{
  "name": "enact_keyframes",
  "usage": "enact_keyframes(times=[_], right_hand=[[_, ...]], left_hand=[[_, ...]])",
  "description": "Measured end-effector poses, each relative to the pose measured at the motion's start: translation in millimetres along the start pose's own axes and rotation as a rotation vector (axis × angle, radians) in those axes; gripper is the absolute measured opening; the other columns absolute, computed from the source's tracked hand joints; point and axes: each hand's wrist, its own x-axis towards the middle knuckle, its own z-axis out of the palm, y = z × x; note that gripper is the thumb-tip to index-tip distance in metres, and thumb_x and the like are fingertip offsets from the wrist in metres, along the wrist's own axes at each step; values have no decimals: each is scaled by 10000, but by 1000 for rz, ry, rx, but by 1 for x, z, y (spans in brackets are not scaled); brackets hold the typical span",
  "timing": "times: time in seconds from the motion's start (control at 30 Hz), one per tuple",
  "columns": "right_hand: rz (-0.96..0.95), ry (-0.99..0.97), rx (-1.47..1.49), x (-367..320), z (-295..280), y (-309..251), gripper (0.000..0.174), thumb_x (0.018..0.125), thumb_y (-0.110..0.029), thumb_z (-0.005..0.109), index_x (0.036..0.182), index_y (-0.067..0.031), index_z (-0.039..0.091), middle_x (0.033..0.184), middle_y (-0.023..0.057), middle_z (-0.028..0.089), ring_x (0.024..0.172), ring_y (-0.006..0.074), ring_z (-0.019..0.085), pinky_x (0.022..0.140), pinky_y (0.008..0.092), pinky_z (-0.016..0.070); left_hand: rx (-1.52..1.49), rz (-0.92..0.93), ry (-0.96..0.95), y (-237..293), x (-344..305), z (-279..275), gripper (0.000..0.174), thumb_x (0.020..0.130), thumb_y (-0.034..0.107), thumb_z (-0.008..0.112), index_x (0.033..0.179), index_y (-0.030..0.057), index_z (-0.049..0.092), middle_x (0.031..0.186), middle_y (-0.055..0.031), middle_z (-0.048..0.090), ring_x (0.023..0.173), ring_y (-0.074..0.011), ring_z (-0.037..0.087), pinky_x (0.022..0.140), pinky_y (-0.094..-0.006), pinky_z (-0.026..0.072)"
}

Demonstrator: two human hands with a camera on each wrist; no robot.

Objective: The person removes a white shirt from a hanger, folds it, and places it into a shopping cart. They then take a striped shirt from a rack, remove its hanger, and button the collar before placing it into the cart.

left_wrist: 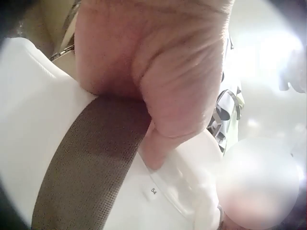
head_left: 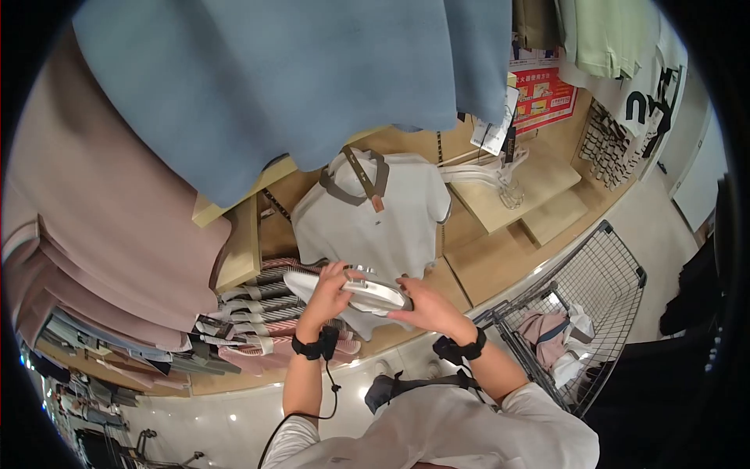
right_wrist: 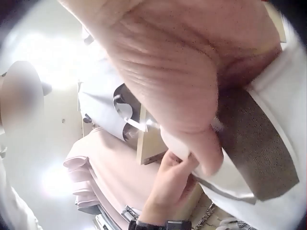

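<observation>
Both hands are at the collar of a white shirt (head_left: 299, 284), held up in front of the body. My left hand (head_left: 331, 291) grips one side, its thumb inside the grey-brown collar (left_wrist: 91, 158). On the other side, my right hand (head_left: 432, 305) pinches the collar edge, with the thumb bent over it in the right wrist view. A small size label (left_wrist: 153, 191) shows inside the neck. A metal hook (right_wrist: 125, 115) stands up near the neck opening. Behind the hands, another white shirt (head_left: 406, 191) with a grey-brown collar lies on the wooden display.
Blue garments (head_left: 312, 78) hang overhead, and pink ones (head_left: 117, 195) hang at the left. Striped clothes (head_left: 266, 305) hang below them. White hangers (head_left: 484, 173) lie on a wooden shelf (head_left: 539, 187). A wire cart (head_left: 601, 273) with clothes stands at the right.
</observation>
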Motion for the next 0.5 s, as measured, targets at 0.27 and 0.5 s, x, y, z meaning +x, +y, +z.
enact_keyframes(times=[0.27, 0.5], right_hand=[[599, -184, 583, -13, 52, -14, 431, 822, -222, 720, 1147, 43, 620, 907, 199, 710, 804, 263, 700, 718, 346, 525], [969, -84, 1140, -35, 77, -18, 312, 859, -111, 695, 1119, 51, 634, 1023, 110, 693, 878, 152, 647, 776, 288, 517]], left_hand=[[232, -180, 498, 30, -13, 26, 497, 750, 1, 638, 1237, 2, 536, 1148, -199, 519, 1133, -379, 457, 997, -438, 364], [-661, -1140, 468, -3, -111, 116, 296, 923, 189, 589, 1152, 3, 562, 931, -67, 619, 826, -201, 607, 778, -332, 513]])
